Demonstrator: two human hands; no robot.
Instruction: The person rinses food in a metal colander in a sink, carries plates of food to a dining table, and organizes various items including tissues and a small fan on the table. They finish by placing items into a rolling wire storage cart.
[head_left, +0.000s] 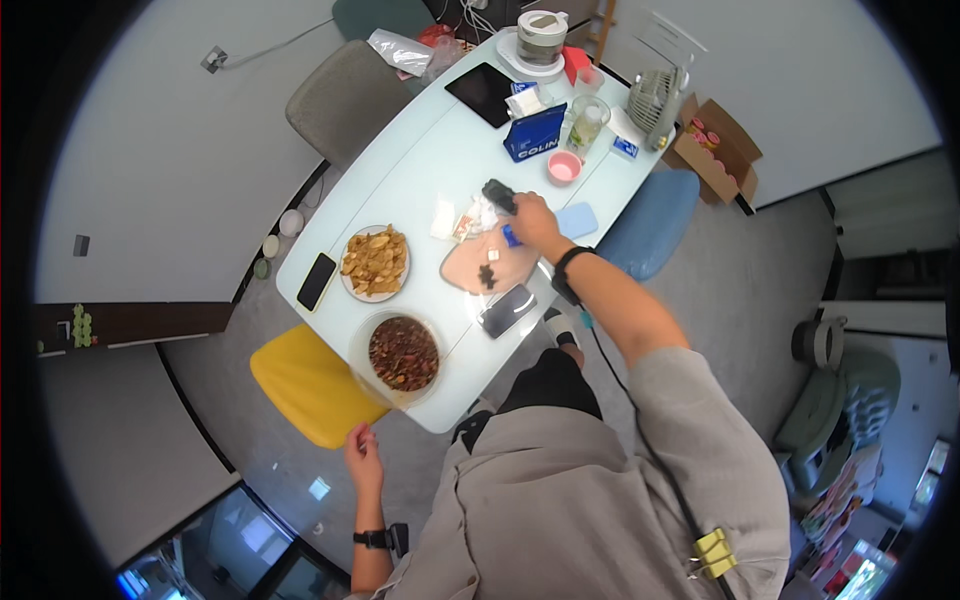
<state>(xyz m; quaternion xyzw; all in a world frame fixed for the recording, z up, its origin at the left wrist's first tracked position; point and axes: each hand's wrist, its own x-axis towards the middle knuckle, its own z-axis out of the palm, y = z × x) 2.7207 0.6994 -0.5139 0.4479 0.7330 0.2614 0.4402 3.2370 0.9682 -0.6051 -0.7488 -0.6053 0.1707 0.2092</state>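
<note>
My right hand (534, 223) reaches over the white table (457, 375), its fingertips on a small dark object (499, 196), whose kind I cannot tell. White crumpled tissues (484, 214) lie beside it. Under my wrist side is a pinkish mat (472, 262) bearing a dark piece (487, 277) and a small white piece (493, 255). A small blue packet (511, 236) shows at my palm's edge, and a light blue flat item (577, 220) lies to the right. My left hand (362, 450) hangs beside the yellow chair, fingers partly curled, with nothing visible in it.
A plate of chips (375, 261), a large bowl of dark reddish food (403, 354) and two phones (316, 282) (508, 310) are on the table. Farther back stand a blue pouch (535, 133), pink cup (564, 167), glass pitcher (587, 127), kettle (541, 37) and fan (656, 105). Chairs surround the table.
</note>
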